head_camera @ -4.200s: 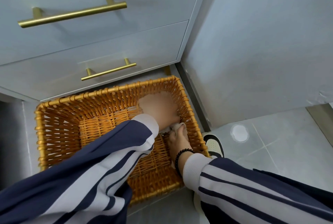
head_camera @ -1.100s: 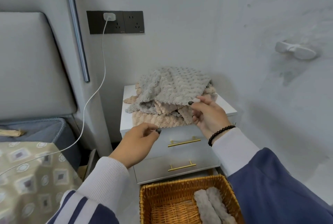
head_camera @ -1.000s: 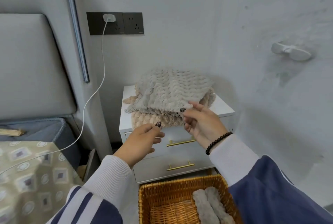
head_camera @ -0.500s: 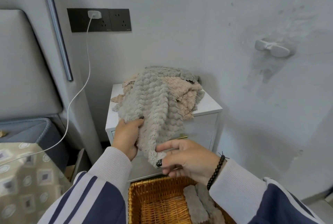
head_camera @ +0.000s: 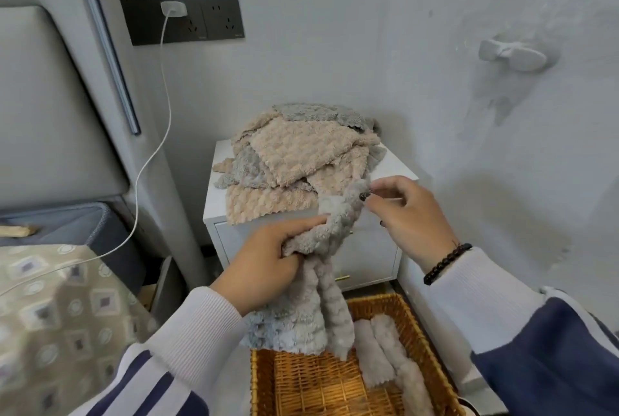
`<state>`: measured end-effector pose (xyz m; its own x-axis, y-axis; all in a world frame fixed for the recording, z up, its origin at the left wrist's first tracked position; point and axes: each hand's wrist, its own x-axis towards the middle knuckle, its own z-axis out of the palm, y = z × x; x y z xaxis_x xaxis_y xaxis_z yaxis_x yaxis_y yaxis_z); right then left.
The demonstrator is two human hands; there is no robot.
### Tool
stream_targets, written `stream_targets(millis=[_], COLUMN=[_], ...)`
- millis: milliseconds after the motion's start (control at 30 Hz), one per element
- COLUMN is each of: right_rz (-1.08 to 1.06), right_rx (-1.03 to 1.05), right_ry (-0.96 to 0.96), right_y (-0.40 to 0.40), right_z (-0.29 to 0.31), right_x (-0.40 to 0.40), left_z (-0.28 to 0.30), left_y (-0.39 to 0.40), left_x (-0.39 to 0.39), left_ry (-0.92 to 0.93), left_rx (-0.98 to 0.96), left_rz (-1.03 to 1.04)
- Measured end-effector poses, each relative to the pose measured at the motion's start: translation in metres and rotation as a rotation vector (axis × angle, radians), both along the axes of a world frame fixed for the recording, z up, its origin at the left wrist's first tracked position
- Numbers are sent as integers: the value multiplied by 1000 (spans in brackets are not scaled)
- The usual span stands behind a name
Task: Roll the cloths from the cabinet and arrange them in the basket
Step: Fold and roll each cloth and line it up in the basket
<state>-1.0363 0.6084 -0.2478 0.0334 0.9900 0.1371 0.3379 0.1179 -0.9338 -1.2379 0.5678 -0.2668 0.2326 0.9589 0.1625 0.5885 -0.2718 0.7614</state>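
Above the wicker basket [head_camera: 264, 378] holding two rolled cloths [head_camera: 390, 365], the left hand [head_camera: 264, 265] bunches a soft, limp gray cloth [head_camera: 321, 285] while the right hand [head_camera: 407, 214] pinches its upper corner — best held by corners — now lifted clear of the cloth pile [head_camera: 301, 157] on the white cabinet [head_camera: 397, 167] where it draped half a second earlier.

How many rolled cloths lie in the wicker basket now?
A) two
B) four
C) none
A: two rolled grey cloths lie side by side along the right wall of the basket; a third, unrolled cloth hangs from the hands.
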Motion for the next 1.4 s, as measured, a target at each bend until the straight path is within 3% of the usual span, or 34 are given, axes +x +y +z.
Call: stream_targets(millis=[100, 233, 333, 500, 667, 767, 867, 1167, 1267, 1400], right_rz=[120, 281, 401, 345, 266, 418, 412, 18, -61, -125], right_rx=[-147, -512, -713, -509, -526, -647, -554, -36, 19, 21], right_ry=[-111, -311, -149, 222, 157, 281, 374, 100, 35, 21], right_y=[-9, -17, -24, -24, -19, -20, -12, 4, 8, 11], right_z=[0, -6, -12, -20, -30, -33, -32, 0, 3, 0], right_x=[-6, -16, -24, -27, -27, -31, -32, 13, 23, 29], left_z=[-1, 3, 2, -7, -9, -9, -13, -17, -14, -11], left_y=[-15, -30, -40, -44, -42, -40, -32, -15, -11, -9], left_x=[-4, -8, -11, -17, -19, -20, -26, -52, -59, -62], left_ry=[13, -40, -77, -108, -142, -147, -148, 94, 70, -105], left_rx=[-6, 23, 49, 45, 21, 49, 43, -74, -137, -256], left_rz=[23, 46, 90, 113, 56, 35, 65, 188, 254, 335])
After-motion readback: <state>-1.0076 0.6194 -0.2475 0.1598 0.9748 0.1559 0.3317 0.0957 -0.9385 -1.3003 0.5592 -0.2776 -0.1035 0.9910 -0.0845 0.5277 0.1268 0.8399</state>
